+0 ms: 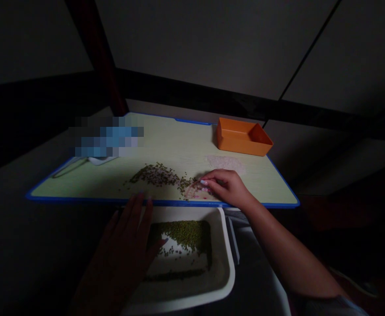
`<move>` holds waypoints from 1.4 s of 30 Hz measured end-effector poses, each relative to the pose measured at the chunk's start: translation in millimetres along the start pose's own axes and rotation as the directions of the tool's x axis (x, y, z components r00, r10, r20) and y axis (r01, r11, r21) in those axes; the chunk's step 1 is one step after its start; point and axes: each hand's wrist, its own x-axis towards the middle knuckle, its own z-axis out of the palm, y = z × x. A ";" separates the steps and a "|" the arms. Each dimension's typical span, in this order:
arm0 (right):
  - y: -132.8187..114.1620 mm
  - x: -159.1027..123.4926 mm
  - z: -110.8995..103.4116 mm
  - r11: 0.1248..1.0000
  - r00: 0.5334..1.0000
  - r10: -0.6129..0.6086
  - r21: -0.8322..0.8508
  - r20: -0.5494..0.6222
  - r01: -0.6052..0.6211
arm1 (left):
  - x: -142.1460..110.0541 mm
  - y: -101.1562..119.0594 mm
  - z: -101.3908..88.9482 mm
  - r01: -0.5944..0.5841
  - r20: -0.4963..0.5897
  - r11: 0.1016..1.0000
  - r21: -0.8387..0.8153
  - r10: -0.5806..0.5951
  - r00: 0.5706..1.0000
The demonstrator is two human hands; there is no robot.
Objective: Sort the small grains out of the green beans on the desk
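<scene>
Small green beans, like mung beans, lie in a loose pile on the pale yellow-green board, with some darker or pale bits among them. My right hand is at the pile's right end, fingertips pinched low over the board. A pinkish, partly see-through patch shows at those fingertips; whether they hold it or anything else is unclear. My left hand is in shadow, fingers stretched out, over the left side of a white basin. More green beans lie inside the basin, mostly along its far side.
An orange open box stands at the board's back right. In front of it lies a pale, grainy patch. A pixelated blue item is at the left. Blue trim edges the board. The surroundings are dark.
</scene>
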 end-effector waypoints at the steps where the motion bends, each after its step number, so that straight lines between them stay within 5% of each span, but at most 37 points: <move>1: 0.1 -0.2 -0.1 1.000 1.000 0.003 0.003 0.006 -0.003 | -0.1 0.1 -0.2 0.001 0.001 1.000 -0.003 -0.001 1.000; 25: 1.7 -1.4 2.1 0.988 0.998 0.064 0.138 0.028 -0.067 | -1.5 -0.1 3.2 0.018 0.003 1.000 -0.008 -0.018 1.000; 42: -1.9 0.3 -0.1 0.984 0.995 -0.104 -0.147 0.005 0.104 | 1.2 -0.1 4.5 -0.039 -0.128 0.999 0.039 0.043 0.991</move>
